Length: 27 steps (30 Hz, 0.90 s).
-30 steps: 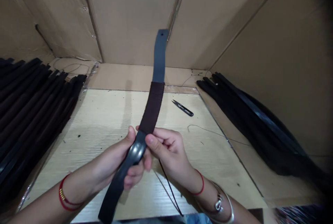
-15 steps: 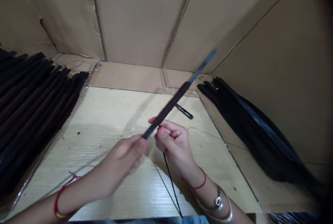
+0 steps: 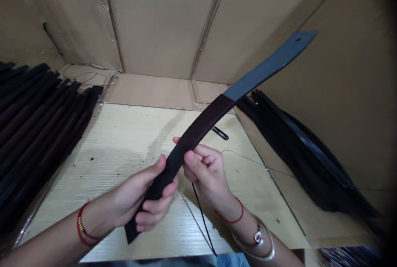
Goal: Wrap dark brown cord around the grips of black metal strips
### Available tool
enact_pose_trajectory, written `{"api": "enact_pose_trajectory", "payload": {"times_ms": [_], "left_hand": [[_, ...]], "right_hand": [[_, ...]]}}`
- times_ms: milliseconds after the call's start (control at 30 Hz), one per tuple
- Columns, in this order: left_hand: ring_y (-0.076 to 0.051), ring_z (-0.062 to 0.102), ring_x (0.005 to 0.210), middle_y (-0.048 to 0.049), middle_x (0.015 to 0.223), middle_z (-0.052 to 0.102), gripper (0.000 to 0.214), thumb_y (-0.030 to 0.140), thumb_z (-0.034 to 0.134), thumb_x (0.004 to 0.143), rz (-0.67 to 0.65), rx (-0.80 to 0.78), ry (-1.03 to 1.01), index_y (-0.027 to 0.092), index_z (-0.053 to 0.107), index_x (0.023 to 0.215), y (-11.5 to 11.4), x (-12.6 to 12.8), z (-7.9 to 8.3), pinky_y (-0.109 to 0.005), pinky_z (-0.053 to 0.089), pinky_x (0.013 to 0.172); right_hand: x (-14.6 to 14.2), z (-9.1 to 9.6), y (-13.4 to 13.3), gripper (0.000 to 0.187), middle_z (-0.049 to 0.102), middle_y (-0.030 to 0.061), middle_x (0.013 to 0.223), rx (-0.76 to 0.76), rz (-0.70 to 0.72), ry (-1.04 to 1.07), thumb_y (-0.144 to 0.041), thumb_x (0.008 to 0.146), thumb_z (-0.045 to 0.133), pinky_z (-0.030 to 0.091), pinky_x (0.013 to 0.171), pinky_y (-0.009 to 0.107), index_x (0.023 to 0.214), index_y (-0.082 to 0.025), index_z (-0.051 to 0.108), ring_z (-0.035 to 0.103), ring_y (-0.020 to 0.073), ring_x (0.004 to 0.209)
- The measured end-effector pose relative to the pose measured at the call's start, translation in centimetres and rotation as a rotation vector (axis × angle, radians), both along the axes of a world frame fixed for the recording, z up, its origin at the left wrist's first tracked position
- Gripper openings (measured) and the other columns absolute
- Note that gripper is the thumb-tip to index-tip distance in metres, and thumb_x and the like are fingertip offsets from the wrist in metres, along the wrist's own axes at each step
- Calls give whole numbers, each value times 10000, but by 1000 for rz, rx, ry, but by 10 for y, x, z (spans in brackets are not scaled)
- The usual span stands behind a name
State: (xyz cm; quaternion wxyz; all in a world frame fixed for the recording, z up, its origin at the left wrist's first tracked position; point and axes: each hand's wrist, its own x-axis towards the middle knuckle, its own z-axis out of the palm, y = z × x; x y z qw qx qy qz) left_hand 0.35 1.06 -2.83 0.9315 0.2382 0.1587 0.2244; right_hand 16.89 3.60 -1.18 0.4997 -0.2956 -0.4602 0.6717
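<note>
My left hand (image 3: 150,196) grips the lower end of a long dark strap (image 3: 161,180), thumb on top and fingers wrapped beneath. The strap slants up to the right, its broad face turned to me. A dark brown covered section (image 3: 207,120) spans its middle, and its bluish-grey far end (image 3: 266,66) has a small hole near the tip. At the lower end of the brown section, my right hand (image 3: 207,169) is closed in a pinch, one fingertip showing beyond the strap. Below this hand hangs a thin black cord (image 3: 202,213); its hold inside the fingers is partly hidden.
Many dark straps (image 3: 40,122) lie side by side at the left. A bundle of black straps (image 3: 304,155) rests along the right wall. Black thread snips (image 3: 221,133) lie partly behind the held strap. Cardboard panels (image 3: 158,22) enclose the pale board (image 3: 118,134), which carries dark scraps.
My left hand has rolled the strap from edge-on to broad face toward me, and its fingers now show. My right hand stays pinched in nearly the same place.
</note>
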Motion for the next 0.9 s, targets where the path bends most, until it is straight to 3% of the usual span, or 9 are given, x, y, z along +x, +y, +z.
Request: {"api": "enact_pose_trajectory", "payload": {"times_ms": [133, 267, 333, 467, 533, 633, 767, 833, 900], "left_hand": [[-70, 204, 265, 82, 386, 279, 607, 721, 212, 898, -161, 20, -22, 198, 469, 727, 4, -1, -4, -176, 246, 267], [-71, 375, 444, 48, 528, 449, 470, 648, 501, 864, 376, 550, 670, 180, 520, 831, 3, 1, 6, -169, 305, 436], [-61, 371, 528, 46, 590, 437, 407, 557, 629, 832, 531, 719, 856, 169, 513, 795, 1, 1, 10, -162, 276, 490], [-61, 235, 400, 83, 499, 279, 543, 704, 324, 893, 87, 343, 382, 192, 448, 760, -3, 6, 8, -178, 238, 394], [-66, 313, 395, 75, 508, 363, 504, 679, 365, 897, 105, 312, 421, 193, 464, 814, -4, 9, 4, -182, 307, 404], [-45, 369, 435, 67, 543, 432, 377, 538, 565, 881, 391, 504, 697, 176, 483, 814, -1, 6, 3, -144, 297, 426], [-67, 147, 298, 109, 413, 229, 537, 722, 325, 876, -20, 235, 354, 211, 461, 780, 4, -8, 13, -192, 186, 293], [-69, 214, 335, 98, 449, 302, 501, 700, 408, 861, 77, 322, 485, 208, 501, 870, 4, -9, 18, -181, 227, 332], [-67, 339, 445, 64, 544, 418, 385, 555, 630, 811, 410, 578, 822, 196, 508, 880, 3, -6, 19, -158, 272, 416]], "right_hand": [[1, 1, -2, 383, 251, -103, 470, 7, 83, 2, -437, 763, 767, 102, 376, 213, 1043, -180, 719, 140, 33, 390], [1, 1, 0, 320, 297, -85, 475, 72, -186, -111, -405, 736, 794, 98, 383, 229, 948, -177, 721, 165, 42, 408], [1, 1, 3, 352, 278, -92, 479, 37, -150, -71, -421, 740, 787, 106, 387, 217, 987, -183, 708, 158, 40, 409], [0, -1, 6, 322, 285, -88, 481, 1, 10, -37, -453, 805, 722, 103, 390, 204, 841, -135, 689, 151, 28, 406], [-2, -4, 6, 328, 318, -74, 493, 9, -114, -108, -429, 820, 714, 99, 391, 205, 730, -121, 648, 172, 27, 415], [-4, -7, 6, 335, 298, -80, 489, -7, -129, -111, -448, 802, 726, 99, 394, 203, 763, -122, 661, 175, 32, 417], [-2, -6, 5, 352, 202, -102, 480, -33, 76, 25, -474, 834, 688, 91, 396, 197, 942, -140, 720, 120, 34, 411], [-3, -6, 5, 331, 249, -90, 477, 0, -24, -3, -458, 835, 694, 89, 397, 200, 911, -138, 722, 153, 35, 412], [-4, -7, 5, 347, 300, -83, 479, 9, -104, -52, -461, 809, 720, 95, 397, 200, 907, -129, 711, 181, 36, 414]]}}
